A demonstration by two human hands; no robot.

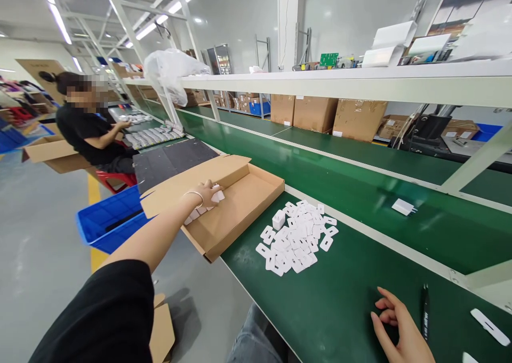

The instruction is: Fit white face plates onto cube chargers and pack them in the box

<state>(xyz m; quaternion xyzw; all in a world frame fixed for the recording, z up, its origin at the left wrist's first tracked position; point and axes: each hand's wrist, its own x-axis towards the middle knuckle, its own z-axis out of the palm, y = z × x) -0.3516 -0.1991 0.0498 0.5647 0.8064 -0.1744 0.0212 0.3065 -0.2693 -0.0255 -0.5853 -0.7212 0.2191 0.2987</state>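
My left hand (207, 193) reaches into a shallow open cardboard box (236, 214), its fingers closed around a small white charger block (218, 195). Beneath it, more white blocks (196, 214) stand in a row along the box's left side, partly hidden by my wrist. At the lower right, my right hand (400, 328) hovers at the green table, fingers loosely curled, thumb apart, nothing between them. Black tweezers (425, 312) lie just to its right. Between the hands spreads a pile of flat white slotted plates (298, 238), with one white block (279, 219) at its edge.
A white plug charger (403, 207) lies on the green conveyor belt (340, 176) behind the table. White flat parts (490, 327) lie at the far right. A blue bin (112, 216) stands left of the box. A co-worker (94, 123) sits further left. A shelf (344, 83) spans above.
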